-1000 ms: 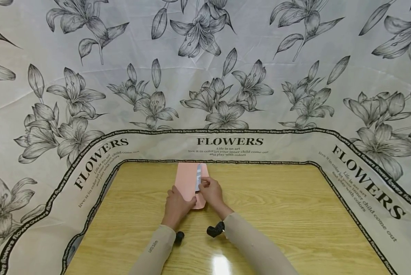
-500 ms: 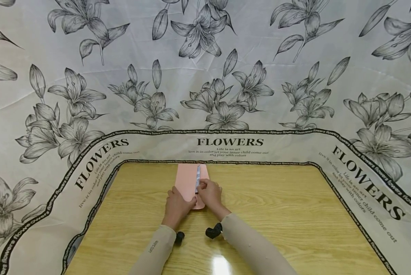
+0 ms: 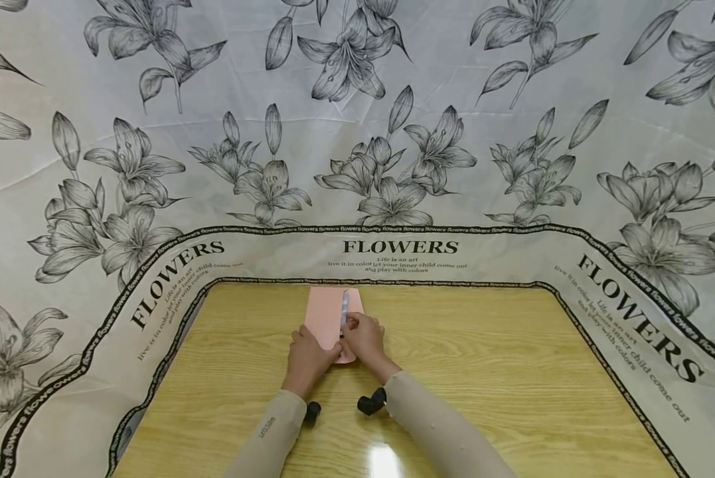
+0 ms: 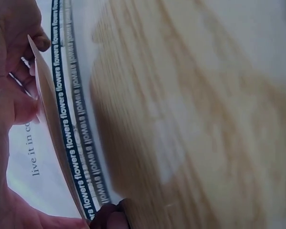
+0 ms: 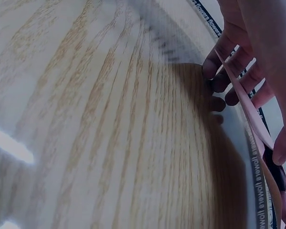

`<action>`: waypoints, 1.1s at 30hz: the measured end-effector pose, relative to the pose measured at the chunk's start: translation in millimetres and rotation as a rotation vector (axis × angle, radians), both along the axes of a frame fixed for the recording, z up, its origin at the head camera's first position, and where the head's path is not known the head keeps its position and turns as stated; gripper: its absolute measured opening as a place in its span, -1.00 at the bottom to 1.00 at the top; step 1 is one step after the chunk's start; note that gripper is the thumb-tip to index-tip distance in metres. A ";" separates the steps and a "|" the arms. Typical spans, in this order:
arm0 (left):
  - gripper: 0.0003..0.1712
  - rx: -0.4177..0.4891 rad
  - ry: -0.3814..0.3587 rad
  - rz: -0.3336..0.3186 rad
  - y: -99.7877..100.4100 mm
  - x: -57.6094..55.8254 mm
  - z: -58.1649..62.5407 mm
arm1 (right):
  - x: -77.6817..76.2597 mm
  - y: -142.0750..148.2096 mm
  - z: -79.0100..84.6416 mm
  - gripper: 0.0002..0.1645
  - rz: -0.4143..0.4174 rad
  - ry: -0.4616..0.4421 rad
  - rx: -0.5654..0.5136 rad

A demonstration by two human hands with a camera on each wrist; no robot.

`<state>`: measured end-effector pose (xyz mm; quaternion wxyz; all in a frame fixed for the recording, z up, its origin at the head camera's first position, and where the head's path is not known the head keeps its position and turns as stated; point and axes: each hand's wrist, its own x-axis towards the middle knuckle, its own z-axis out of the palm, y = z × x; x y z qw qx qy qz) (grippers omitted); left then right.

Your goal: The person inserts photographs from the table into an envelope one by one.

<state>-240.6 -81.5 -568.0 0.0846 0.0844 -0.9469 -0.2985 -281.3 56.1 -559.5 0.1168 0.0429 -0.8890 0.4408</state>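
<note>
A pink paper envelope stands raised near the table's far edge, its flap folded out to the right. My left hand grips its lower left part, thumb along the near edge. Out of the envelope's right side shows a narrow strip of a blue-and-white flat slip, the remainder hidden inside. With fingertips bent, my right hand pinches this slip at its near end. The right wrist view shows the envelope edge-on, with a dark piece in its mouth beside the thumb.
A glossy wood-grain table lies under both hands. Behind it and at the sides hangs a white cloth with printed lilies and lettering. Black wrist mounts sit at the sleeves.
My right hand has moved slightly left, and less of the blue-and-white slip shows outside the envelope. The left hand keeps its hold in place.
</note>
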 end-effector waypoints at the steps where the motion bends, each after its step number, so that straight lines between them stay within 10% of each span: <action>1: 0.07 -0.001 -0.003 -0.003 -0.2 -0.6 0.0 | 0.5 0.5 0.2 -0.66 0.002 -0.001 -0.008; 14: 0.13 -0.020 -0.091 0.018 -0.9 -4.7 6.6 | 3.2 18.4 0.4 -0.68 0.028 -0.010 -0.123; 33: 0.12 -0.119 -0.105 0.024 -9.2 -3.0 12.8 | 5.2 87.6 9.7 -0.53 0.052 0.090 0.092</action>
